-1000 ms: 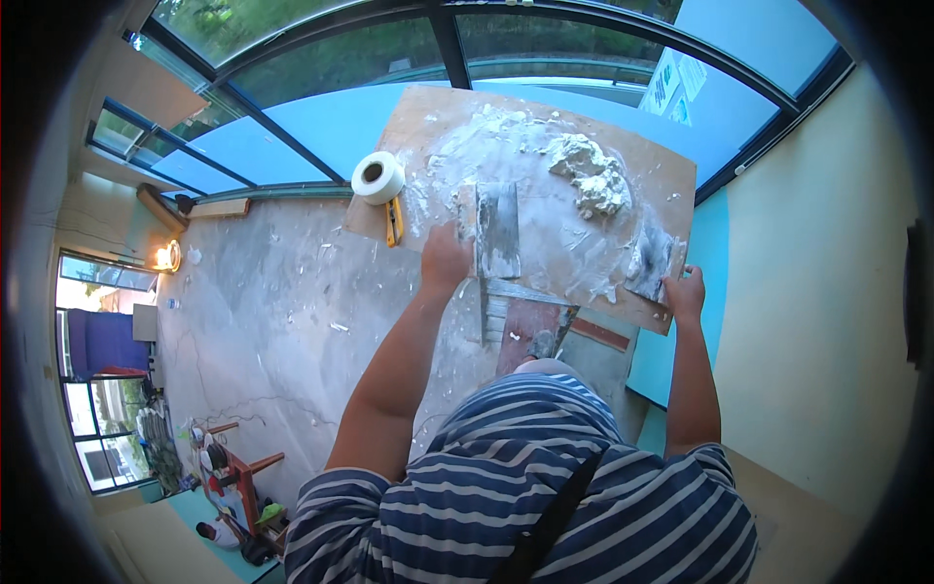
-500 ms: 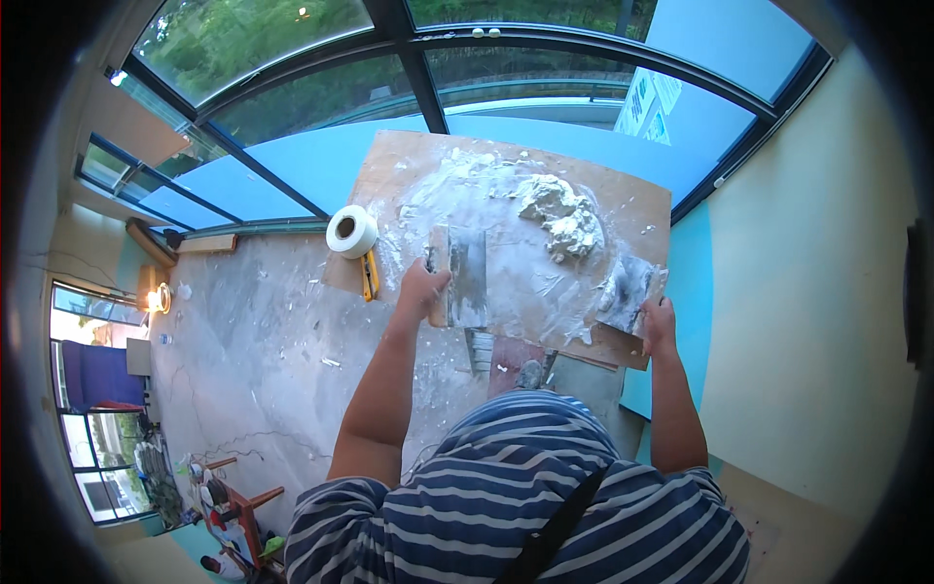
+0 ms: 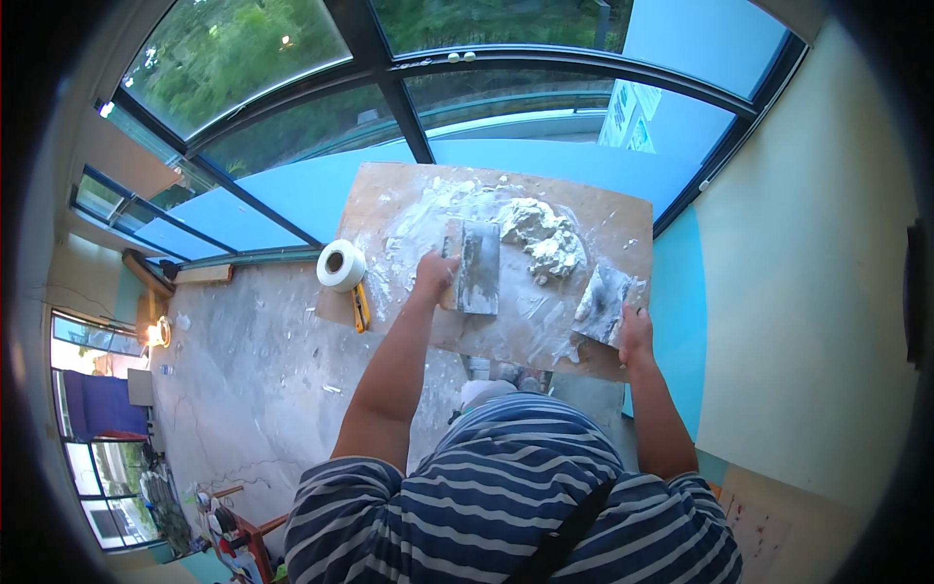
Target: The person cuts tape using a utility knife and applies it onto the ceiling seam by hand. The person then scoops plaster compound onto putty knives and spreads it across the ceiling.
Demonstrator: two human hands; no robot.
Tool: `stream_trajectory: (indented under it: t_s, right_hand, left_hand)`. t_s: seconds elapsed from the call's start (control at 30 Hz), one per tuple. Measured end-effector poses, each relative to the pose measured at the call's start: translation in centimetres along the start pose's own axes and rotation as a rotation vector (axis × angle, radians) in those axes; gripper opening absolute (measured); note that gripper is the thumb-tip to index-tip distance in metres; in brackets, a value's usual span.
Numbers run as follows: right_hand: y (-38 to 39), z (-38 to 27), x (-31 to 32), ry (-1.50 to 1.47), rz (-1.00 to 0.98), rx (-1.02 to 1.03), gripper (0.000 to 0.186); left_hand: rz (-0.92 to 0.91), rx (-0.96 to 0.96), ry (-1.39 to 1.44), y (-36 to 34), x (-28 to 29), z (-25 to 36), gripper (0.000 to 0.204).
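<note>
My left hand is closed on a wide metal putty blade with a pale handle, over the left-middle of a wooden board smeared with white paste. My right hand is closed on a second, smeared putty blade at the board's right edge. A lumpy heap of white paste sits between and behind the two blades. A roll of white tape and a yellow utility knife lie at the board's left edge.
Dark-framed windows rise behind the board. A pale wall is at the right. The scuffed floor extends left to a glowing lamp, a purple cloth and red wooden furniture with clutter.
The board appears lower in view than a second ago. My left hand's blade has moved up the board, toward the paste heap. The right hand still grips its blade at the edge.
</note>
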State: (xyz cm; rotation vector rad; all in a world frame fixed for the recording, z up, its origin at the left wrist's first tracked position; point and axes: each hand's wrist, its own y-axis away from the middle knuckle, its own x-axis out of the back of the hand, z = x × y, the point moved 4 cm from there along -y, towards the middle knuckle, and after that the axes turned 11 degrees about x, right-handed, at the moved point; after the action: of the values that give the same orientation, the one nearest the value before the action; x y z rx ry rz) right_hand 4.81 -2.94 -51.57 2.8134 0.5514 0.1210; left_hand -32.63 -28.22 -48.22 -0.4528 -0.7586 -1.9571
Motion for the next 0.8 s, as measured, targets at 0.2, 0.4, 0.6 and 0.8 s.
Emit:
stream_trajectory:
  t_s: [0.2, 0.4, 0.6, 0.8]
  right_hand:
    - [1.4, -4.6, -1.8, 0.305, 0.100, -0.005, 0.045]
    - [0.3, -3.5, -2.9, 0.399, 0.119, 0.084, 0.043]
    - [0.6, -3.9, -3.6, 0.371, 0.109, -0.001, 0.044]
    - [0.5, -4.0, -3.6, 0.206, 0.161, 0.028, 0.034]
  left_hand:
    - [-0.066, 0.016, -0.115, 0.1, -2.6, 4.1, 0.045]
    - [-0.135, 0.026, -0.233, 0.1, -3.0, 4.9, 0.056]
    - [-0.168, -0.028, -0.206, -0.7, -4.1, 4.5, 0.056]
    - [-0.261, -0.044, 0.078, -1.2, -4.3, 2.5, 0.045]
